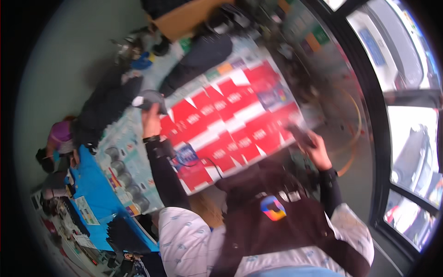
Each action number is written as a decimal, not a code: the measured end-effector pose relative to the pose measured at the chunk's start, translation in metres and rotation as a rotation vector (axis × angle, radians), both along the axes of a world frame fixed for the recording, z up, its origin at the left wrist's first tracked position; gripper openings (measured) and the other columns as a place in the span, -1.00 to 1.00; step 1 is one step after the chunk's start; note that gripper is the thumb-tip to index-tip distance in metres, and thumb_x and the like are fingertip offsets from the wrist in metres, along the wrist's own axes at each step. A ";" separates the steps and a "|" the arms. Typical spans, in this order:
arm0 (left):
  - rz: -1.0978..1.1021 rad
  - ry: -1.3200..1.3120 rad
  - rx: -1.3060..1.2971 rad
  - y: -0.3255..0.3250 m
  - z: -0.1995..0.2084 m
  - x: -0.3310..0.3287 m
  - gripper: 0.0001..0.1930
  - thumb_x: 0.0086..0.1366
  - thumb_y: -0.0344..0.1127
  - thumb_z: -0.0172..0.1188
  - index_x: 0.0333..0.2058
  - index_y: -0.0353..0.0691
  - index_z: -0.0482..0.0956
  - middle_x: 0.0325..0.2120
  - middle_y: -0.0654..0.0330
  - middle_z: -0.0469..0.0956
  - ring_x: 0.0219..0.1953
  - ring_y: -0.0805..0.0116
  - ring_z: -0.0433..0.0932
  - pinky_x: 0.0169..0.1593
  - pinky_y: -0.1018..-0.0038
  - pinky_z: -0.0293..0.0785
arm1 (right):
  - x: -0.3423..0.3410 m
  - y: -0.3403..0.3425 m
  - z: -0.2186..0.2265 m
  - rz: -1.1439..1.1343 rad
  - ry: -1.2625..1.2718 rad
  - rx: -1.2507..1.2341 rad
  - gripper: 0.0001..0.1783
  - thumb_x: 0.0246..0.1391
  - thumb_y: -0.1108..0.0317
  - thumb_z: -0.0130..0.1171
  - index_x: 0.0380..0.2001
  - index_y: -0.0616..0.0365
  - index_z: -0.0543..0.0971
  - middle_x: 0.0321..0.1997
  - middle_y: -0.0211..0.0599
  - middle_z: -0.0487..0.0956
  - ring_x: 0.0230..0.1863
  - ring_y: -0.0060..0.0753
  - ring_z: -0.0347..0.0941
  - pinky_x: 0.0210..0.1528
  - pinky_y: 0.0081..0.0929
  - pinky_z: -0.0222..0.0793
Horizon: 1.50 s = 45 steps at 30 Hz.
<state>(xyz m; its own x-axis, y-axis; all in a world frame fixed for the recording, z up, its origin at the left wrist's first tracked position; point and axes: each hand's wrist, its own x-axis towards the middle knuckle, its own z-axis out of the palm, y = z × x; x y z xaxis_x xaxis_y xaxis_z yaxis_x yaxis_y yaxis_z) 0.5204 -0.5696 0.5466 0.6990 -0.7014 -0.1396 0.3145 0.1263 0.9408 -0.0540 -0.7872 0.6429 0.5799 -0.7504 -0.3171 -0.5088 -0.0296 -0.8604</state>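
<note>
Head view, tilted + motion-blurred. A table (pixel 138 152) runs diagonally, covered w/ a glossy printed sheet (pixel 230 120) of red and white panels plus a few blue patches; flat, smooth, looks like vinyl or coated paper, laid out full so the whole top is protected.

Left hand (pixel 150 121) is up at the sheet's left edge, fingers curled round a small grey rounded object (pixel 148 98) w/ a pale patch; can't tell what it is. Dark band on the wrist, dark sleeve below.

Right hand (pixel 314 147) is at the sheet's right edge, clenched on a dark slim object (pixel 299 133), prob. a tool or handle; too blurred to name. Both arms are spread wide, one at each edge of the sheet.

Dark soft bags or garments (pixel 198 57) lie heaped at the far end. Left: blue cloth (pixel 94 189), matte, beside a row of grey round cans (pixel 124 177). Right: large windows (pixel 410 115) w/ dark frames. Bottom: person's pale patterned shirt (pixel 184 240) under a dark apron w/ a bright badge.
</note>
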 end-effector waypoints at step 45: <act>0.087 -0.507 0.873 -0.072 -0.164 -0.191 -0.57 0.30 -0.05 0.28 -0.05 -0.29 0.64 -0.20 -0.07 0.71 -0.11 -0.08 0.68 -0.02 0.16 0.54 | 0.202 -0.016 -0.034 0.325 0.267 0.008 -0.67 0.02 0.30 0.19 -0.17 0.27 0.56 -0.35 0.16 0.62 -0.19 0.30 0.55 -0.14 -0.03 0.44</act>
